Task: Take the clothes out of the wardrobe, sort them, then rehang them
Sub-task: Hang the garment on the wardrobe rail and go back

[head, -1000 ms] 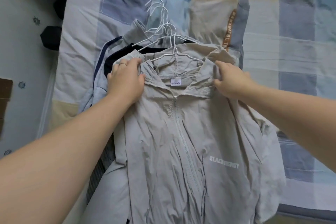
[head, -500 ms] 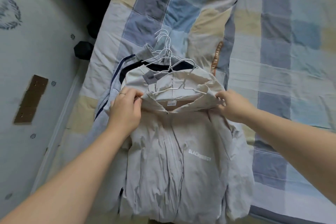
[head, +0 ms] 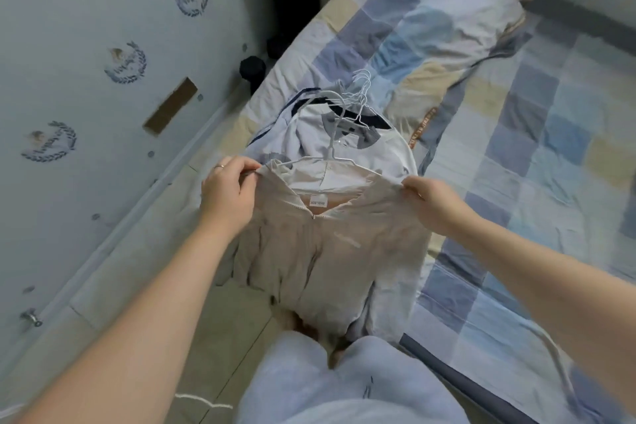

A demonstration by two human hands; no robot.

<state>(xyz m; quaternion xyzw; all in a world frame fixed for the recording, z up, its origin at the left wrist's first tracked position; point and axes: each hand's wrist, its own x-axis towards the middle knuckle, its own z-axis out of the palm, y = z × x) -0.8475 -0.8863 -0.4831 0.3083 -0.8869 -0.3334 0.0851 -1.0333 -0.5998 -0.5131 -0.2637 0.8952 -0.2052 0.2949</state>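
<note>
A beige zip jacket (head: 323, 251) hangs on a white wire hanger (head: 332, 151), lifted off the bed. My left hand (head: 227, 193) pinches its left shoulder and my right hand (head: 430, 200) pinches its right shoulder. The jacket's lower part droops crumpled above my legs. Behind it, a pile of other clothes (head: 340, 134), pale grey and dark navy, lies on the bed with several white hangers (head: 361, 89) sticking out.
The bed carries a blue, beige and white patchwork quilt (head: 516, 134). A pale wardrobe front (head: 86, 62) with wreath prints stands at left; a narrow strip of tiled floor (head: 213, 313) runs between it and the bed. Dark objects (head: 253, 67) sit on the floor farther back.
Both hands lifted the beige jacket by its shoulders off the pile and drew it toward me. The view pulled back, showing the wardrobe front and my legs.
</note>
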